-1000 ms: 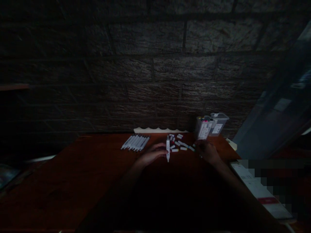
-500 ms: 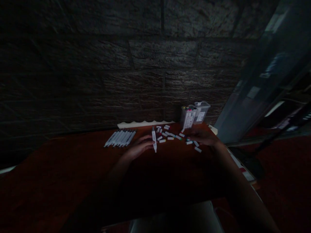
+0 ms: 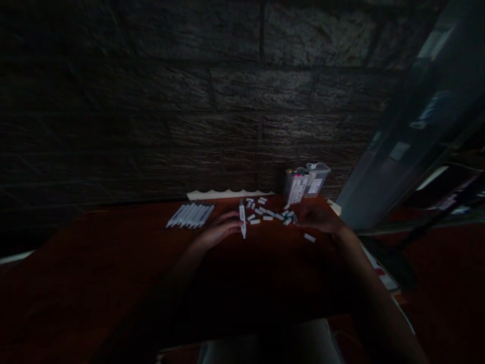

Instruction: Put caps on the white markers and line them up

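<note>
seen from my head camera, my left hand (image 3: 223, 228) holds a white marker (image 3: 242, 217) over a dim reddish-brown tabletop (image 3: 132, 253), thumb and fingers closed on its side. its long axis runs roughly away from me, dark end toward the stone-block wall (image 3: 235, 126), pale end toward me; how steeply it tilts i cannot tell.

across from it, my right hand (image 3: 322, 218) reaches in low with bent fingers at the right edge of a scatter of short white caps (image 3: 267, 218), several with coloured ends. those fingertips are at or beside the nearest pieces; whether they pinch one, or how wide they are spread, i cannot tell in this gloom.

the caps lie between my hands: the right is nearer the cluster at that edge, the left nearer those beside the marker. the marker itself lies to the left of my right fingers, across the scatter. a lone cap (image 3: 309, 237) sits apart, on my side of the right hand.

left of my left hand, a row of markers (image 3: 191, 215) rests side by side at a slant. behind my right hand stand a filled clear container (image 3: 297, 187) and a second clear container (image 3: 317, 181).
</note>
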